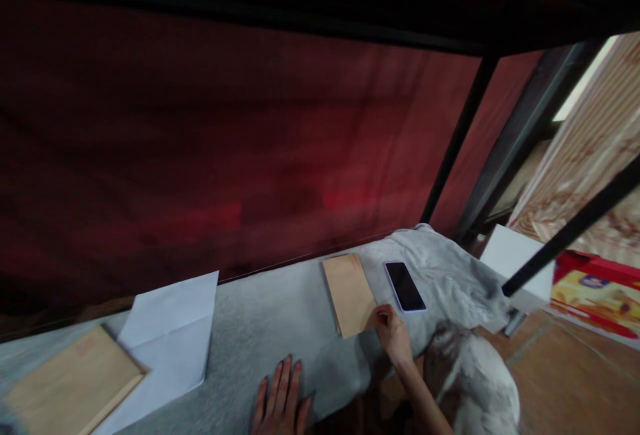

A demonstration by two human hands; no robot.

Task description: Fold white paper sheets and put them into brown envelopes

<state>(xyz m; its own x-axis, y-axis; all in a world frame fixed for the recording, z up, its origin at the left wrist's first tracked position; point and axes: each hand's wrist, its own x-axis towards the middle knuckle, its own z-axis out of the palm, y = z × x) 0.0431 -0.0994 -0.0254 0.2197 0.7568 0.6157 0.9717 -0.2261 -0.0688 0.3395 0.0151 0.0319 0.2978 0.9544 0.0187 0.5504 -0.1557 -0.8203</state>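
Observation:
My left hand (281, 400) lies flat on the grey cloth, its fingers stretched out and a little apart, with nothing in it. My right hand (393, 336) is closed in a pinch at the lower right corner of a brown envelope (350, 295), which seems to lie on at least one more like it. Just right of the envelope is a phone (405, 287) with a dark screen and a pale rim. Over at the left, a stack of brown envelopes (75, 381) partly covers white paper (173, 338) with a crease across it.
Grey cloth (270, 315) covers the surface, bunched at its right end. Behind it hangs a dark red curtain (280, 155). Black frame posts (460, 138) rise at the right. Beyond stand a white box (515, 261) and a red and yellow carton (595, 295) on the tiled floor.

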